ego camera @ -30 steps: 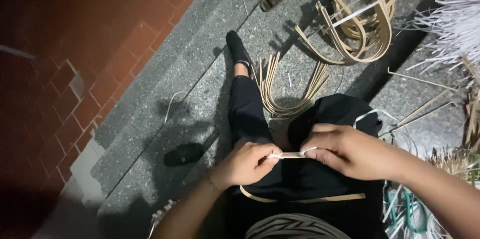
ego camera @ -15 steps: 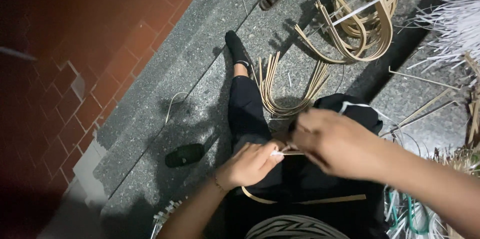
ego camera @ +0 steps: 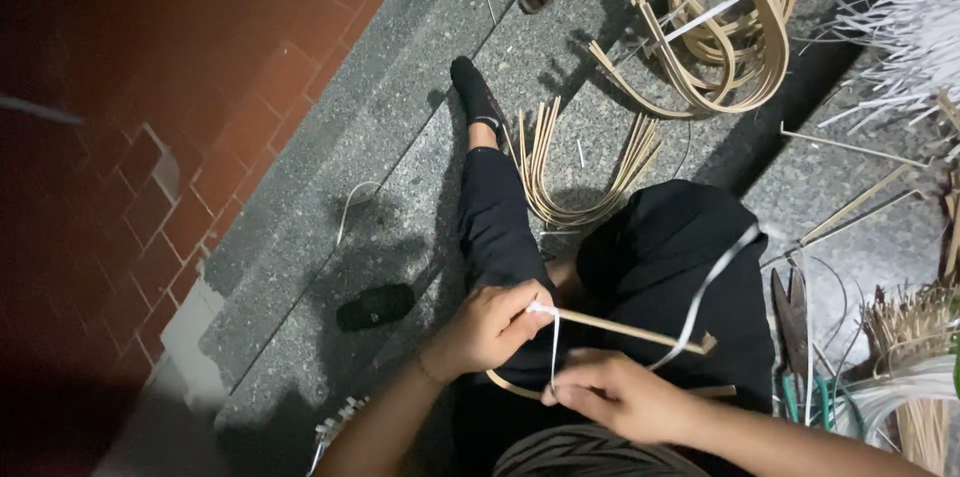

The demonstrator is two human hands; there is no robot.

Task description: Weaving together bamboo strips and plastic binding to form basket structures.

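Note:
I sit on grey stone steps with my legs in black trousers. My left hand (ego camera: 492, 325) pinches the end of a thin bent bamboo strip (ego camera: 630, 328) that runs right across my lap. A white plastic band (ego camera: 700, 297) is wound at that end and trails up to the right. My right hand (ego camera: 618, 395) sits just below, pinching the white band where it hangs down from the strip's end.
Bundles of bent bamboo strips lie on the step ahead (ego camera: 585, 172) and farther up (ego camera: 722, 32). White strands (ego camera: 905, 32) pile at the upper right. Shears (ego camera: 792, 312) and straw-coloured strips (ego camera: 915, 357) lie at my right. A black sandal (ego camera: 374, 306) rests at left; red bricks beyond.
My right hand has dropped from above the strip to below it, pulling the white band down. The bamboo strip now shows uncovered across my lap.

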